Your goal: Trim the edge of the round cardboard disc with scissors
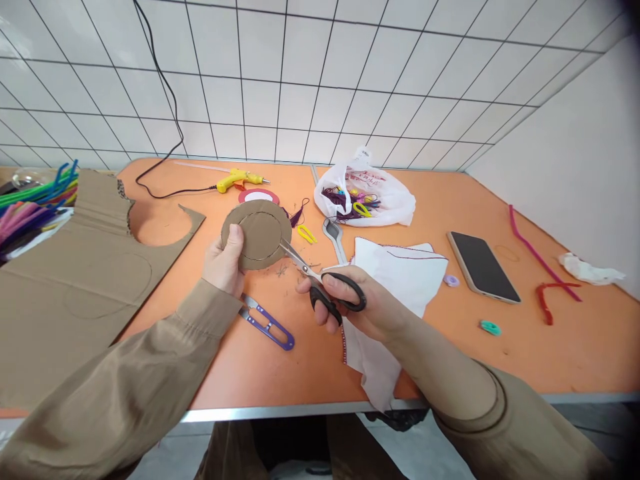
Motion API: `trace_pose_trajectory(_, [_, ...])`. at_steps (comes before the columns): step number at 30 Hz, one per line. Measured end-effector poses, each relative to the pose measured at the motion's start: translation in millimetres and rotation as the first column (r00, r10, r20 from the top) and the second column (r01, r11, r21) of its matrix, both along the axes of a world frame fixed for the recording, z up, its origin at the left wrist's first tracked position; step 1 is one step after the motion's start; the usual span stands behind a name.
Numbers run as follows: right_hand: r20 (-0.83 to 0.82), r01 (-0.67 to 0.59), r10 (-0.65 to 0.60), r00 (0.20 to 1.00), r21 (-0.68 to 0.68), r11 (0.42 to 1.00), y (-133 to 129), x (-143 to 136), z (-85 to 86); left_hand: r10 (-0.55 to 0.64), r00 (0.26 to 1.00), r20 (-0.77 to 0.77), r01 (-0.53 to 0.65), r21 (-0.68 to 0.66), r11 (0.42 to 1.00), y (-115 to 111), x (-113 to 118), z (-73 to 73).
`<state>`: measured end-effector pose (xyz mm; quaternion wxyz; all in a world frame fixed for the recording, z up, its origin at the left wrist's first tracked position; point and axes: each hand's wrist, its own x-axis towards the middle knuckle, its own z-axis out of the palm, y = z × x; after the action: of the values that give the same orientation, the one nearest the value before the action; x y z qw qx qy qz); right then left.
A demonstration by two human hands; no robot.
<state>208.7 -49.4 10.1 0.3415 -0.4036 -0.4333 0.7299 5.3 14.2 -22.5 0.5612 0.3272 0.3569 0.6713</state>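
Observation:
A round piece of brown cardboard [257, 233] with a smaller circle marked inside it is gripped at its left edge by my left hand [226, 260], thumb on top. My right hand [353, 300] holds black-handled scissors [306, 269], fingers through the loops. The scissor tips touch the right part of the disc, near the inner circle. Below the disc, purple thread snips [270, 328] lie on the orange table [310, 380]. A white cloth [400, 273] with dark red stitched edges lies under and beside my right hand.
Cut cardboard [75, 293] and pipe cleaners [30, 213] are at left. A yellow glue gun [240, 180] with a cord lies behind. A plastic bag [390, 200] of threads stands at the back. Right of the cloth are a phone [484, 268] and a teal coil [491, 327].

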Motion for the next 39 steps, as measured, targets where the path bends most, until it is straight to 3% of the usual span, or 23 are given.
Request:
trace_pose_trajectory(7, [-0.063,-0.016,0.011,0.998,-0.081,0.997,5,2,1.2,0.043,0.984,-0.173,-0.022,0.122,0.992,-1,-1,0.3])
trace_pose_trajectory(18, [-0.08,-0.044,0.04,0.996,-0.049,0.998,4,1,-2.5,-0.057,0.979,-0.198,0.098,0.205,0.974,-3,-5,2.0])
trace_pose_trajectory(27, [0.003,0.002,-0.002,1.0,-0.009,1.0,3,-1,-1.0,-0.073,0.991,-0.112,0.088,0.135,0.987,-11,-1,14.4])
trace_pose_trajectory(39, [0.063,0.014,-0.016,0.998,0.026,1.0,3,-1,-2.8,-0.081,0.992,-0.102,0.087,0.061,0.994,-11,0,10.6])
